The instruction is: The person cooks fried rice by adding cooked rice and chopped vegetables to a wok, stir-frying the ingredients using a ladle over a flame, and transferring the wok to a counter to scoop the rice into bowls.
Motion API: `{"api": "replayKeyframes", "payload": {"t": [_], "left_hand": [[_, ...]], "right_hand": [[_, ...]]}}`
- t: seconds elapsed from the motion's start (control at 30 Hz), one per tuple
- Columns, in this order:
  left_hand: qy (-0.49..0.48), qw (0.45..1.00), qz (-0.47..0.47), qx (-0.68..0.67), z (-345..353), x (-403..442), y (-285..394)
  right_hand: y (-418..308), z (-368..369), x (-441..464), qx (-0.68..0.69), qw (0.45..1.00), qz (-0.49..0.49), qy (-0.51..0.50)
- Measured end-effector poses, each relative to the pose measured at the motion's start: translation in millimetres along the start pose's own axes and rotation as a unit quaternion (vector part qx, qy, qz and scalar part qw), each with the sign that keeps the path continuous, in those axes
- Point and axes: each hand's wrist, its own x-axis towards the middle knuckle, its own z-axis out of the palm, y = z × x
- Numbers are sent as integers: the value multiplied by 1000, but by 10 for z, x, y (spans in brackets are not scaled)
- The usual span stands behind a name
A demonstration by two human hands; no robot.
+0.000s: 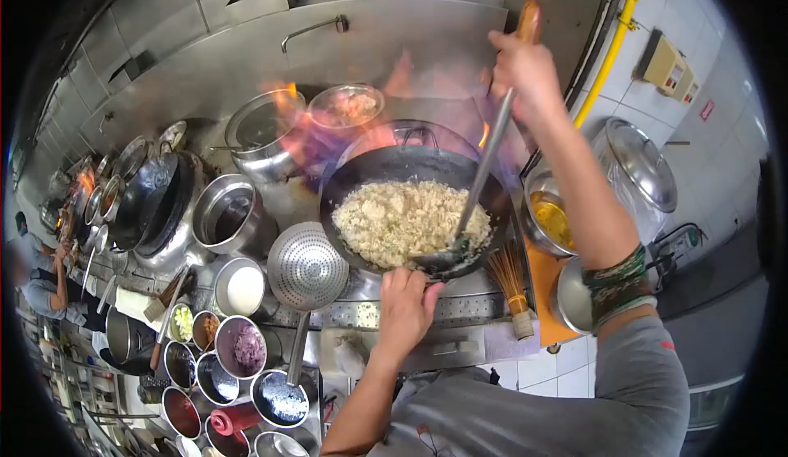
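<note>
Rice sits in the wok, just beyond the left hand, which looks clamped on the wok's near edge. The right hand, farther out and higher, is wrapped around the ladle, whose bowl lies in the rice near the left hand. Stirring seems the step underway; the next move likely calls for a steady left grip while the ladle turns the rice
</note>
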Motion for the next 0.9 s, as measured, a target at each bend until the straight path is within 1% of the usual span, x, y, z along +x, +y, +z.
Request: {"api": "replayKeyframes", "payload": {"t": [0.03, 0.07, 0.13, 0.2, 0.27, 0.3, 0.33, 0.37, 0.43, 0.47, 0.5, 0.57, 0.6, 0.67, 0.7, 0.73, 0.77, 0.8, 0.83, 0.87, 0.9], "left_hand": [[9, 1000, -4, 7, 123, 45, -129], [0, 999, -21, 28, 270, -111, -273], [-11, 999, -10, 44, 317, -649, -378], [-7, 998, 15, 62, 245, -543, -444], [-9, 999, 15, 41, 47, -589, -274], [1, 999, -3, 46, -51, -327, -258], [-13, 999, -3, 51, -40, -147, -302], [-22, 998, -3, 55, 12, 1, -379], [-1, 998, -2, 58, 196, 138, -488], [1, 998, -1, 55, 264, 162, -536], [4, 998, -4, 57, 300, 150, -570], [-4, 998, -4, 57, 344, 141, -625], [-4, 998, -6, 59, 349, 142, -632], [-14, 998, -9, 56, 338, 158, -624], [-17, 998, -13, 60, 313, 158, -625], [-15, 999, -6, 46, 284, 134, -610], [-8, 999, 6, 34, 257, 143, -592], [-13, 999, 7, 39, 181, 113, -526], [8, 999, 14, 37, 65, 117, -435], [31, 999, 14, 33, -15, 112, -357], [30, 999, 5, 36, -66, 91, -298]], "right_hand": [[50, 113, -139, -47, 997, -49, 30], [143, 140, -233, -8, 998, -51, 25], [176, 56, -487, 66, 993, -90, 36], [97, -119, -566, 127, 983, -127, 41], [167, -137, -545, 128, 984, -115, 45], [194, -106, -522, 143, 982, -112, 45], [212, -95, -459, 126, 987, -94, 38], [108, -57, -415, 131, 986, -103, 27], [-96, 3, -363, 92, 991, -91, 39], [-185, -22, -315, 92, 991, -96, 23], [-255, -59, -299, 104, 988, -117, -9], [-295, -108, -304, 145, 976, -161, -37], [-221, -112, -330, 180, 971, -154, -35], [502, 1, -245, 156, 982, -107, 0], [901, 84, -195, 207, 972, -76, -76], [863, 144, -23, 211, 972, -28, -104], [739, 246, 112, 214, 971, -24, -104], [556, 354, 204, 183, 976, -14, -117], [362, 426, 267, 151, 979, -10, -134], [210, 434, 265, 170, 974, -25, -146], [121, 421, 223, 189, 969, -34, -158]]}}
